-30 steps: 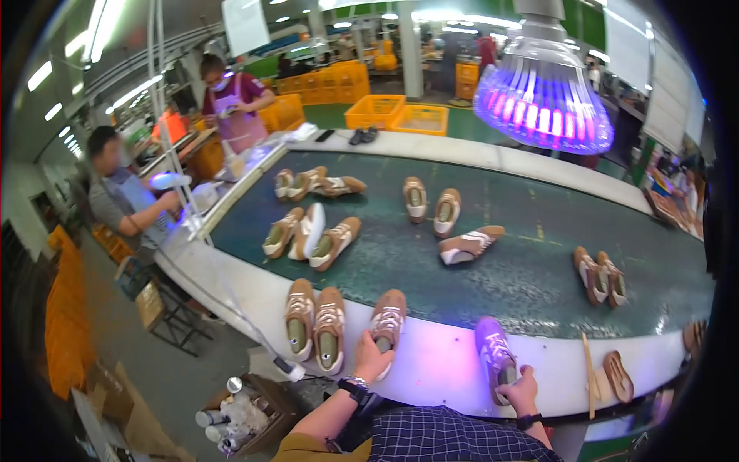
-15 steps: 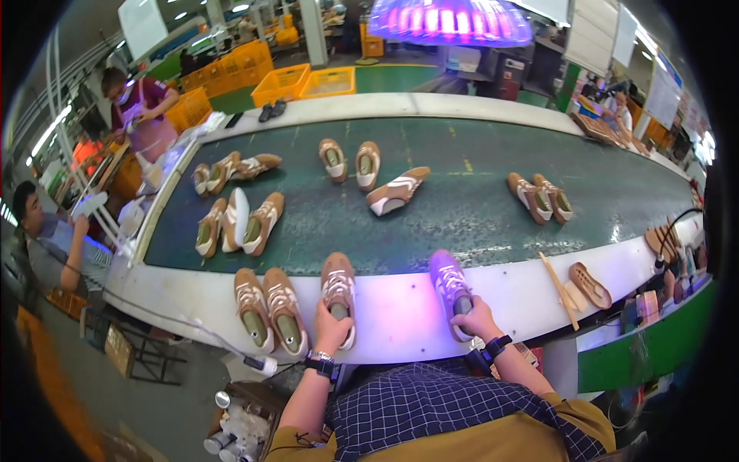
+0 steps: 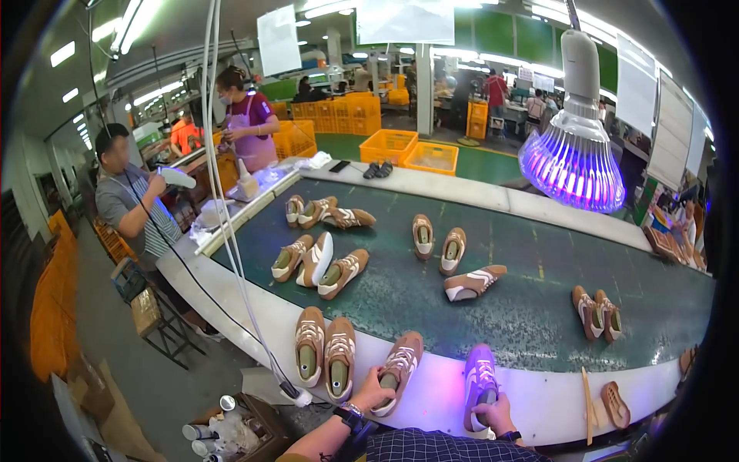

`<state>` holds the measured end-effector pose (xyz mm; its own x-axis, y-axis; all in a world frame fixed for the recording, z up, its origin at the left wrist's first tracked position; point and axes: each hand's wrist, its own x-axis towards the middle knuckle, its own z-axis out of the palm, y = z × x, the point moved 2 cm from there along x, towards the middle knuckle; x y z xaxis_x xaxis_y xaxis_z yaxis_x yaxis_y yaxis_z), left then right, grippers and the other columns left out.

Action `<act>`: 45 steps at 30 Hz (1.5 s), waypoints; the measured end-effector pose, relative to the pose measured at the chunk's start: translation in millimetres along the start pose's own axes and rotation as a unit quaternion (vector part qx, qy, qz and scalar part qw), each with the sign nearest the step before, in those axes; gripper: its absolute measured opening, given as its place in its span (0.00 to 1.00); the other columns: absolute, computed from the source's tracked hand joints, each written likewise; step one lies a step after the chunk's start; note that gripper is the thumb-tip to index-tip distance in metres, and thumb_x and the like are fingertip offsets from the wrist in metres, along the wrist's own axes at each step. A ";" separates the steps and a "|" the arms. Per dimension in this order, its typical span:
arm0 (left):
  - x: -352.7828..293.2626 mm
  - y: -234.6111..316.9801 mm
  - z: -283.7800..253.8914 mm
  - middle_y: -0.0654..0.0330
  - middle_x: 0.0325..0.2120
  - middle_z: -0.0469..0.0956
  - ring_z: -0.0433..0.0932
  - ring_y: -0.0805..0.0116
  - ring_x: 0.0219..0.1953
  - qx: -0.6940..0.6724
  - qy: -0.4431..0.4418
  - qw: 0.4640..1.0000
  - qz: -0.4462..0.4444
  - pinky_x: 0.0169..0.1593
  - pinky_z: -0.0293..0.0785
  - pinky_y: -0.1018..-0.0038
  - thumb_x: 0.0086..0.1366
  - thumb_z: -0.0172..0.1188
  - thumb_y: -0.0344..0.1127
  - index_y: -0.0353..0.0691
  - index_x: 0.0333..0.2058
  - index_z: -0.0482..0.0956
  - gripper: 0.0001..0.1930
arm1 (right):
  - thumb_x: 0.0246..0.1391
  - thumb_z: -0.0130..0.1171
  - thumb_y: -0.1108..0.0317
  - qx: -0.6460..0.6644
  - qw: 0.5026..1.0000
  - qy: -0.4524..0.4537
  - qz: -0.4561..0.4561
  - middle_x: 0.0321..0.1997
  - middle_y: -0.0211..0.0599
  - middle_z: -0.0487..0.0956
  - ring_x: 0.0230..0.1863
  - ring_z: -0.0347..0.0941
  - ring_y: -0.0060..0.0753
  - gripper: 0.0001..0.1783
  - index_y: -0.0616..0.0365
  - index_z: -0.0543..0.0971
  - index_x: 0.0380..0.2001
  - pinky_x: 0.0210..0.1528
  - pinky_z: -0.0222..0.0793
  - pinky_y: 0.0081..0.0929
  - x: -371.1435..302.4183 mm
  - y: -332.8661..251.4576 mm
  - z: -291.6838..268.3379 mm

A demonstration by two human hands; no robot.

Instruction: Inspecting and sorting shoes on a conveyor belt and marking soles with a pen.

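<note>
Item: a tan-and-brown laced sneaker with a white sole [image 3: 398, 369] is being gripped at its heel by the left hand [image 3: 375, 394], fingers closed around it, on the white edge of the conveyor table [image 3: 431, 400]. Item: a second sneaker tinted violet by lamp light [image 3: 479, 383] is being clasped at the heel by the right hand [image 3: 495, 412], fingers wrapped about it, on the same edge. Item: a matching pair of tan sneakers [image 3: 325, 356] is being kept just left of these. Item: a glowing purple lamp [image 3: 573, 168] is being hung above the dark green belt [image 3: 493, 300].
</note>
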<state>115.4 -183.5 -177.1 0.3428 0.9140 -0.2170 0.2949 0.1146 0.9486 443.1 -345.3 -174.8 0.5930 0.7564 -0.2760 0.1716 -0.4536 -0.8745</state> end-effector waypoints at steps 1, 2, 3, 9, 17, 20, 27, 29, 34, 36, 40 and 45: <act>0.1 4.0 -0.2 0.45 0.50 0.66 0.67 0.55 0.54 0.000 0.007 1.000 0.002 0.58 0.63 0.69 0.39 0.66 0.34 0.30 0.57 0.54 0.45 | 0.20 0.73 0.74 0.047 0.999 -0.017 0.009 0.37 0.44 0.76 0.37 0.74 0.41 0.37 0.70 0.70 0.41 0.42 0.71 0.34 -1.2 -6.7 0.7; -2.1 5.8 1.7 0.47 0.49 0.66 0.68 0.56 0.53 -0.093 -0.005 0.995 -0.036 0.56 0.64 0.69 0.39 0.66 0.32 0.31 0.57 0.55 0.44 | 0.20 0.73 0.74 0.046 0.999 -0.022 0.005 0.37 0.44 0.76 0.37 0.74 0.41 0.37 0.70 0.70 0.41 0.42 0.71 0.34 -5.4 -15.5 -1.1; -3.4 14.1 3.3 0.49 0.48 0.66 0.68 0.57 0.52 -0.185 -0.020 0.980 -0.071 0.55 0.66 0.69 0.40 0.65 0.31 0.32 0.57 0.55 0.43 | 0.24 0.69 0.75 0.137 0.988 -0.068 0.027 0.38 0.43 0.76 0.36 0.74 0.40 0.34 0.70 0.70 0.42 0.42 0.71 0.34 -10.9 -31.5 -2.3; -5.9 38.4 25.3 0.56 0.44 0.70 0.72 0.66 0.46 -0.414 -0.132 0.890 -0.139 0.47 0.73 0.69 0.49 0.57 0.26 0.42 0.60 0.56 0.37 | 0.34 0.58 0.77 0.386 0.892 -0.227 0.058 0.39 0.40 0.76 0.38 0.75 0.38 0.29 0.68 0.69 0.47 0.45 0.72 0.35 -15.0 -60.3 -6.5; 14.5 135.0 31.6 0.56 0.51 0.69 0.68 0.61 0.53 -0.402 -0.202 0.893 0.003 0.60 0.59 0.70 0.41 0.56 0.30 0.37 0.60 0.58 0.41 | 0.25 0.58 0.71 0.429 0.863 -0.264 -0.046 0.52 0.40 0.72 0.53 0.69 0.40 0.45 0.65 0.63 0.57 0.58 0.63 0.34 0.8 -128.1 -17.8; 9.2 158.3 36.8 0.55 0.50 0.70 0.69 0.59 0.53 -0.403 -0.207 0.891 -0.018 0.60 0.60 0.70 0.40 0.55 0.30 0.34 0.58 0.59 0.40 | 0.18 0.57 0.69 0.435 0.865 -0.248 -0.041 0.58 0.39 0.68 0.60 0.63 0.40 0.55 0.61 0.59 0.62 0.64 0.55 0.33 -4.8 -158.3 -27.0; 10.4 143.1 50.6 0.53 0.48 0.72 0.72 0.57 0.51 -0.409 -0.209 0.888 -0.027 0.59 0.64 0.65 0.37 0.56 0.28 0.29 0.56 0.61 0.41 | 0.18 0.56 0.70 0.472 0.836 -0.277 -0.036 0.61 0.38 0.66 0.62 0.61 0.35 0.58 0.60 0.55 0.65 0.65 0.51 0.29 -12.5 -146.8 -38.2; 8.6 140.1 49.5 0.53 0.48 0.72 0.72 0.57 0.51 -0.400 -0.198 0.894 -0.039 0.59 0.64 0.66 0.36 0.56 0.28 0.32 0.58 0.59 0.43 | 0.17 0.57 0.70 0.481 0.827 -0.289 -0.043 0.61 0.38 0.66 0.62 0.61 0.35 0.58 0.59 0.55 0.65 0.65 0.51 0.29 -12.8 -141.4 -37.1; 4.3 156.7 43.4 0.57 0.50 0.68 0.69 0.60 0.52 -0.384 -0.209 0.899 -0.025 0.59 0.62 0.67 0.34 0.55 0.26 0.40 0.61 0.55 0.47 | 0.16 0.57 0.71 0.481 0.830 -0.282 -0.023 0.61 0.38 0.65 0.61 0.61 0.35 0.59 0.60 0.55 0.65 0.65 0.51 0.28 -17.9 -127.7 -38.0; 4.2 158.2 39.5 0.60 0.52 0.66 0.66 0.61 0.54 -0.372 -0.222 0.901 -0.028 0.59 0.61 0.68 0.32 0.56 0.26 0.44 0.61 0.53 0.49 | 0.16 0.57 0.71 0.469 0.836 -0.284 -0.034 0.61 0.37 0.65 0.61 0.61 0.35 0.58 0.60 0.55 0.64 0.64 0.51 0.28 -18.3 -126.6 -38.5; 3.7 162.1 37.0 0.59 0.52 0.65 0.66 0.61 0.54 -0.352 -0.226 0.907 -0.041 0.59 0.61 0.68 0.29 0.56 0.26 0.44 0.60 0.54 0.50 | 0.16 0.57 0.71 0.487 0.821 -0.294 -0.040 0.61 0.37 0.66 0.61 0.61 0.35 0.58 0.60 0.56 0.64 0.64 0.52 0.28 -18.2 -126.7 -39.5; 4.3 160.9 39.5 0.60 0.52 0.65 0.65 0.61 0.54 -0.332 -0.231 0.913 -0.046 0.59 0.61 0.67 0.26 0.55 0.27 0.44 0.60 0.55 0.51 | 0.15 0.57 0.73 0.478 0.826 -0.296 -0.047 0.59 0.39 0.67 0.59 0.64 0.35 0.58 0.61 0.56 0.64 0.63 0.54 0.28 -16.1 -113.6 -43.7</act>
<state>199.6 -176.5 -34.5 0.7288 0.6446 -0.2310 -0.2126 0.5336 0.8186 448.5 -326.5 -53.6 0.0747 0.9934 -0.0876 -0.6716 -0.0148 -0.7408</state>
